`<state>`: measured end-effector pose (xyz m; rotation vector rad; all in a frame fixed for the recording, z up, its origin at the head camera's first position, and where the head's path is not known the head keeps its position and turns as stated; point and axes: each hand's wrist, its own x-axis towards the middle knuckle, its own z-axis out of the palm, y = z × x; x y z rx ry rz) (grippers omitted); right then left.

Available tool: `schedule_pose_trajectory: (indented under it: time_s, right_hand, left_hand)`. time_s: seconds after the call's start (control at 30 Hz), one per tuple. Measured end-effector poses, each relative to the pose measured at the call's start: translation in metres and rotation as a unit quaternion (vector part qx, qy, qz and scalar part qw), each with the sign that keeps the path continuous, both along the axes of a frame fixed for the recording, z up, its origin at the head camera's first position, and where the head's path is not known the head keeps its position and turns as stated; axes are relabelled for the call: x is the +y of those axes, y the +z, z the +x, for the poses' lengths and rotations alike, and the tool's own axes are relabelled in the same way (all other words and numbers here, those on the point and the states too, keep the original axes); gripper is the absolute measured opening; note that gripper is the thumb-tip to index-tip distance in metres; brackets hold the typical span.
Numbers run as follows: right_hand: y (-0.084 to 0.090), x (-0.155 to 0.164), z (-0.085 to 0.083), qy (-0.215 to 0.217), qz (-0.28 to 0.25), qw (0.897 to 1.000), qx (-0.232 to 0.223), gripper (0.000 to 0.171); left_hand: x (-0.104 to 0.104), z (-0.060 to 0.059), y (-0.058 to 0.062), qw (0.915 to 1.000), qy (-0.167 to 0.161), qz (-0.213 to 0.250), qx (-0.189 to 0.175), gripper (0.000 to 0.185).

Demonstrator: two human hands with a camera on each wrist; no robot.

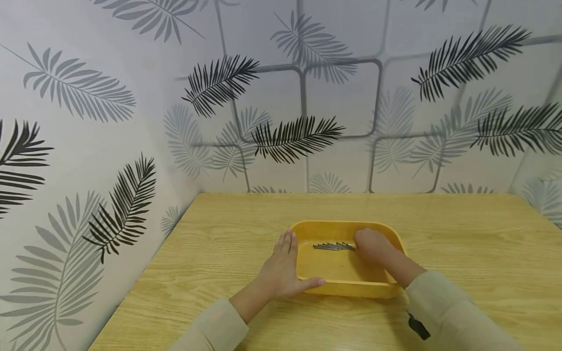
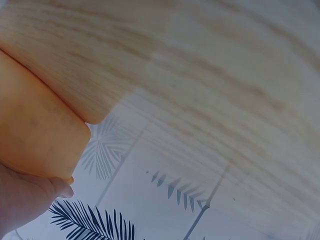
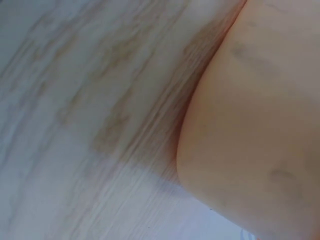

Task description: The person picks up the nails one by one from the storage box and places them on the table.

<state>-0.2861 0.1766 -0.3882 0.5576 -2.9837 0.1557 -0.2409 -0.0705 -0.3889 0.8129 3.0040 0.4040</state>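
A yellow plastic tray (image 1: 351, 288) sits in the middle of the wooden table (image 1: 461, 243). Inside it lies a small bundle of dark nails (image 1: 332, 246), pointing left. My right hand (image 1: 369, 243) is down in the tray with its fingers curled over the right end of the nails. Outside the tray's left wall lies my left hand (image 1: 285, 265), fingers straight, with the thumb along the front rim. The left wrist view shows the tray's corner (image 2: 35, 135) and a fingertip (image 2: 35, 197) under it. In the right wrist view only the tray's wall (image 3: 260, 125) and the tabletop (image 3: 90, 100) show.
The table stands in a corner, with leaf-patterned walls (image 1: 307, 97) close behind and on the left (image 1: 66, 170). Bare wood lies all around the tray. Both arms wear pale beige sleeves (image 1: 443, 312).
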Motion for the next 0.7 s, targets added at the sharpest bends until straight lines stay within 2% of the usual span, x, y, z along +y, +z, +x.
schedule_pose_trajectory:
  time_s: [0.2, 0.43, 0.7]
  right_hand:
    - [0.006, 0.0, 0.003, -0.008, -0.025, 1.0, -0.018, 0.027]
    - [0.011, 0.006, 0.009, 0.02, -0.085, 0.996, 0.008, 0.041]
    - [0.016, 0.01, 0.008, 0.017, -0.122, 0.992, -0.002, 0.032]
  left_hand:
    - [0.0, 0.0, 0.0, 1.0, 0.0, -0.002, 0.005, 0.111]
    - [0.002, 0.0, -0.001, 0.9999, -0.003, -0.008, 0.008, 0.111]
    - [0.002, 0.001, 0.0, 1.0, 0.0, -0.007, 0.007, 0.112]
